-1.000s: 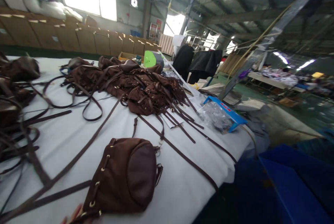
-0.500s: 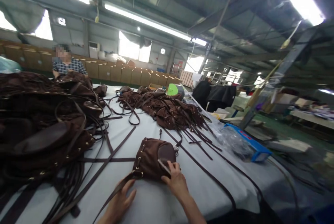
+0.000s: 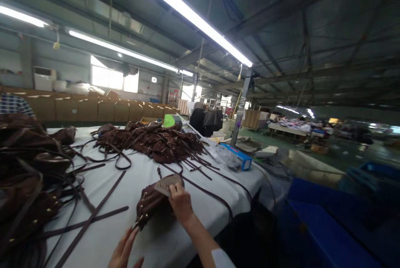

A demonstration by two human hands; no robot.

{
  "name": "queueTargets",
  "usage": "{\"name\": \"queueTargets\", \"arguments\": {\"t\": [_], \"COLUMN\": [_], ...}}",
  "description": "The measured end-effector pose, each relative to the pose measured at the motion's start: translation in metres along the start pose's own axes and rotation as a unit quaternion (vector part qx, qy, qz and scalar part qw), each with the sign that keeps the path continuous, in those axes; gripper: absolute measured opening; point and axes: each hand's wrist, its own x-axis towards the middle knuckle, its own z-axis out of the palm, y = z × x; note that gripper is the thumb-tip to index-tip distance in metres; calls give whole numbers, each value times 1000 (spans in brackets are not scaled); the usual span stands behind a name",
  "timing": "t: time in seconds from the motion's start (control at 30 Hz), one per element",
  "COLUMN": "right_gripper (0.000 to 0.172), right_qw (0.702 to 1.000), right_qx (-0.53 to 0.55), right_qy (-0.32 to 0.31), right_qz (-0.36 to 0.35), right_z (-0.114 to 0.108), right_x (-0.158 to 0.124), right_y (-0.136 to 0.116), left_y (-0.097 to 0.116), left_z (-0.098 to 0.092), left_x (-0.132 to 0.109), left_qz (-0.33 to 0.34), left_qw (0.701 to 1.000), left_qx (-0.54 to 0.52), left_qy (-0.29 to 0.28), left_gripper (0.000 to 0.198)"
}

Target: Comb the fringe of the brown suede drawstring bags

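Note:
A small dark brown drawstring bag (image 3: 149, 204) with metal eyelets lies on the pale-covered table in front of me. My right hand (image 3: 181, 202) pinches a flat grey-tan piece (image 3: 163, 185) with a row of marks on it, over the bag's flap end. Whether this piece is the lifted flap or a separate card, I cannot tell. My left hand (image 3: 123, 249) is at the bag's near left corner, fingers stretched out and thumb apart, fingertips touching the eyelet edge. Part of the left hand is cut off by the frame's bottom.
A heap of brown bags with straps (image 3: 165, 143) lies farther back. Another large pile (image 3: 21, 168) fills the left side. A blue box (image 3: 237, 157) and clear plastic lie at the table's right edge. A co-worker's checked sleeve (image 3: 15, 104) shows at far left.
My view has swung right. The bag's flap end has tilted up, and the grey-tan piece now shows its broad face. My left hand has moved against the bag's corner.

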Motion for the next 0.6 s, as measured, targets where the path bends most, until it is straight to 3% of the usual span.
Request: {"name": "queueTargets", "arguments": {"t": [0.03,0.13,0.23,0.3,0.37,0.47,0.6], "right_gripper": [14,15,13,15,19,25,32], "right_qw": [1000,997,994,991,989,987,976], "right_qx": [1,5,16,33,59,105,164], "right_qy": [16,52,68,73,80,106,140], "right_qz": [-13,-50,-86,-106,-112,-68,40], "right_z": [-16,-62,-95,-109,-115,-113,-89], "right_x": [5,17,22,24,24,21,-11], "right_y": [1,0,-9,-14,-15,1,37], "left_y": [11,56,99,115,117,98,65], "left_z": [-10,-31,-36,-33,-29,-22,-22], "left_x": [17,63,92,100,103,99,80], "left_qz": [4,-76,-118,-170,-249,-340,-416], "left_qw": [1000,994,986,952,891,801,746], "left_qx": [29,76,-94,-238,-372,-488,-517], "left_qy": [10,4,-72,-92,-77,-63,-59], "left_gripper": [64,75,90,84,67,40,35]}}
